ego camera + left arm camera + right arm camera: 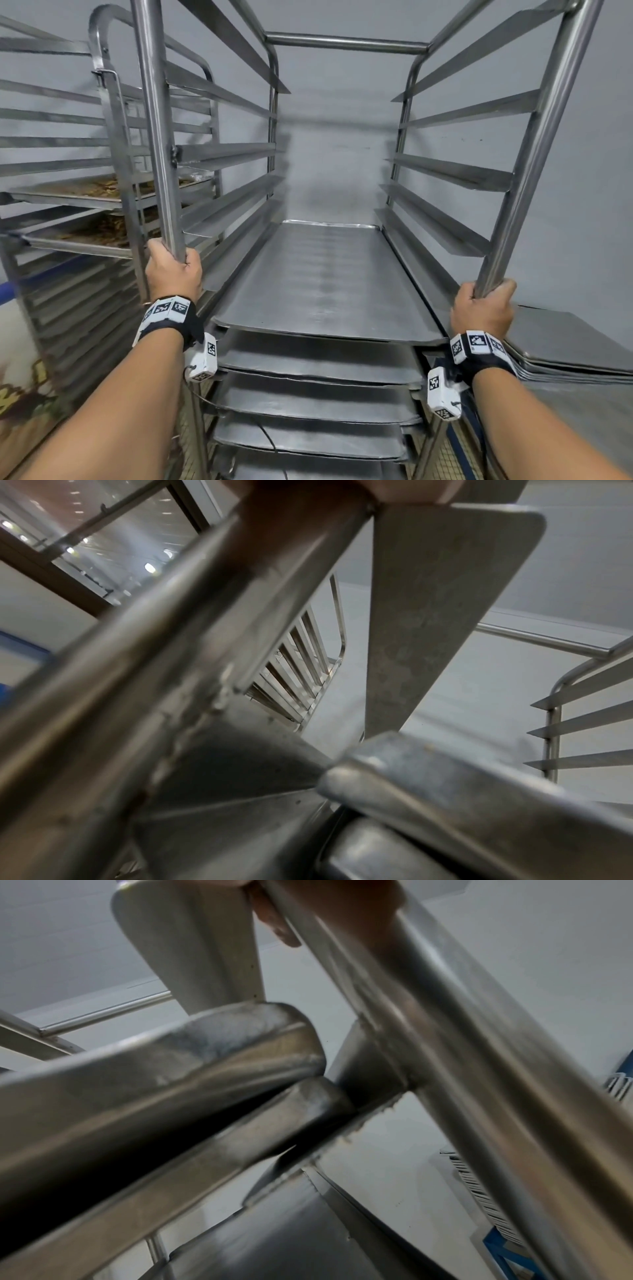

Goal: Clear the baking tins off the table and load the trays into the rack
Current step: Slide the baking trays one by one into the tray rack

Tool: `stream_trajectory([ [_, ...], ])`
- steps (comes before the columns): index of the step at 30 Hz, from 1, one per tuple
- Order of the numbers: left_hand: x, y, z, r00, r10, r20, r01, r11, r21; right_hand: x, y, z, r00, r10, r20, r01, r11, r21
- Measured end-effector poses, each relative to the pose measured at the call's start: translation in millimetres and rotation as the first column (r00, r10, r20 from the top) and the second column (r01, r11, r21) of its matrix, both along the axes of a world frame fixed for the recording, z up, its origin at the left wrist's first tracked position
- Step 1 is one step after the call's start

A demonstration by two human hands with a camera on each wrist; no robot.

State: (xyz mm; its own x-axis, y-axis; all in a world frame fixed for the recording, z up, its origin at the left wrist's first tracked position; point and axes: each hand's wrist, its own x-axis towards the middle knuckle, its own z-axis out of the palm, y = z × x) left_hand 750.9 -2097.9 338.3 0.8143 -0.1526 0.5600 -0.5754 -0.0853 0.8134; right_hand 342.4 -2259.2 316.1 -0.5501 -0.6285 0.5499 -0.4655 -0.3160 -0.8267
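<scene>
Gripping the tall stainless-steel tray rack (346, 44) by its two front uprights, the person faces straight into it. The left hand (173, 270) is curled round the left round steel post (156, 130), the right hand (484, 308) wrapped round the right round steel post (534, 164). Flat grey metal baking trays (322, 281) sit stacked on the lower runners between the hands. A second steel rack (61, 144) stands just left, holding trays of browned food. More flat metal trays (565, 339) lie piled at the right.
</scene>
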Motion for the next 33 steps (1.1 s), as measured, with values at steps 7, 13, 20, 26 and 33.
stream_trajectory([
  [7, 22.5, -72.7, 2.1, 0.999, -0.035, -0.032, 0.036, 0.999, 0.008, 19.6, -67.7, 0.8, 1.0, -0.001, 0.0, 0.001, 1.0, 0.025],
  [13, 34.6, -136.1, 3.9, 0.995, -0.084, -0.057, 0.085, 0.996, 0.01, 32.3, -127.7, 2.6, 1.0, -0.009, -0.001, 0.009, 1.0, 0.029],
  [20, 39.7, -191.7, 6.1, 0.993, -0.103, -0.062, 0.106, 0.994, 0.038, 40.6, -180.8, 6.2, 0.999, -0.036, 0.009, 0.035, 0.999, 0.038],
  [26, 46.0, -228.5, 5.2, 0.992, -0.113, -0.055, 0.112, 0.994, -0.01, 46.1, -213.5, 7.5, 0.999, -0.035, 0.011, 0.035, 0.999, 0.032],
  [33, 46.2, -257.1, 2.9, 0.992, -0.11, -0.065, 0.108, 0.994, -0.029, 47.2, -243.9, 5.0, 1.0, -0.023, 0.004, 0.023, 1.0, 0.02],
])
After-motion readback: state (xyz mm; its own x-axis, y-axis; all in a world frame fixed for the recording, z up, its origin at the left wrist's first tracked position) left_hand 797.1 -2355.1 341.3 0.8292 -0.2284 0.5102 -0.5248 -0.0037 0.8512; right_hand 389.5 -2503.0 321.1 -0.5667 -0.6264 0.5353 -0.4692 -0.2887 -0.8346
